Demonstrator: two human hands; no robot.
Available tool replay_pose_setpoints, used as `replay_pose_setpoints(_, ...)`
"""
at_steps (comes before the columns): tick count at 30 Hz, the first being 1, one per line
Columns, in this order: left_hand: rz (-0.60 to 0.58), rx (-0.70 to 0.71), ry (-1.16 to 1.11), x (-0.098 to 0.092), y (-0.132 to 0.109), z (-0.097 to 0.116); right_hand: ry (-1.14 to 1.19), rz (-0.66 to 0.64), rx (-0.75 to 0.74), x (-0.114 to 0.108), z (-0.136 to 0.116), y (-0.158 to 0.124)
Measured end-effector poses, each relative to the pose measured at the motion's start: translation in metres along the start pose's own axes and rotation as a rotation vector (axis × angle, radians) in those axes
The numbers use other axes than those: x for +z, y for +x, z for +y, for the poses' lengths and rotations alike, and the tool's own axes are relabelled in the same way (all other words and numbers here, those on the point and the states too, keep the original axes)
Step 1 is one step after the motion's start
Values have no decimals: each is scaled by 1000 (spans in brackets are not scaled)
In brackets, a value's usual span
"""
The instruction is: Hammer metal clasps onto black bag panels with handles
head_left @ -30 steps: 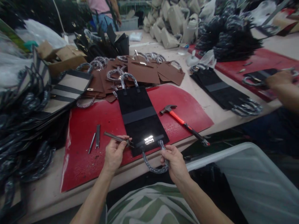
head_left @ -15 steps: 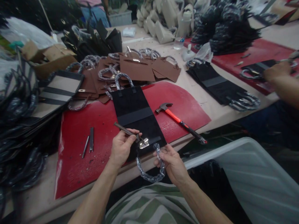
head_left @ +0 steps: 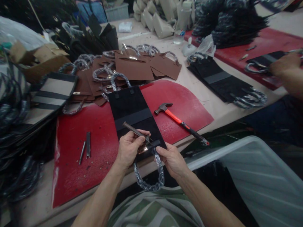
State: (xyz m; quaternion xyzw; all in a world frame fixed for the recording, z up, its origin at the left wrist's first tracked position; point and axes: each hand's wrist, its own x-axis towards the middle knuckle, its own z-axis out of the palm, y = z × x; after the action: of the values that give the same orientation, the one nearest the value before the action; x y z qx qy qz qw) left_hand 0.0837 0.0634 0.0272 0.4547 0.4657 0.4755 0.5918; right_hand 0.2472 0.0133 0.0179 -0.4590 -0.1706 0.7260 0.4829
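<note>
Left hand has slid toward the right hand, bringing the metal tool across the shiny fitting

On my head-camera feed, that fitting sits at the 6 o'clock end of the black bag body, which lies over the red board, its plastic-wrapped handle hanging past the edge of the desk. The left hand's fingers grip the metal tool; the right hand's pinch the 5 o'clock corner, thumb on top, the other tips hidden from me. From the bag's middle, the claw hammer rests at 3 o'clock, a thin rod and a flat bar at 8.

My worry: the tool's end, which I can't make out clearly, could skid and scratch the fitting or the black face, if the corner pinch slackens or the overhanging handle drags. Loose wrap might snag too.
</note>
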Motion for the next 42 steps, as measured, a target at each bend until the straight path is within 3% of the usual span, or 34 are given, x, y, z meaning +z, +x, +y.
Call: replay_pose_setpoints(42,45,80,12,16,-2,-8,-91,-6,-78,-5,5,9)
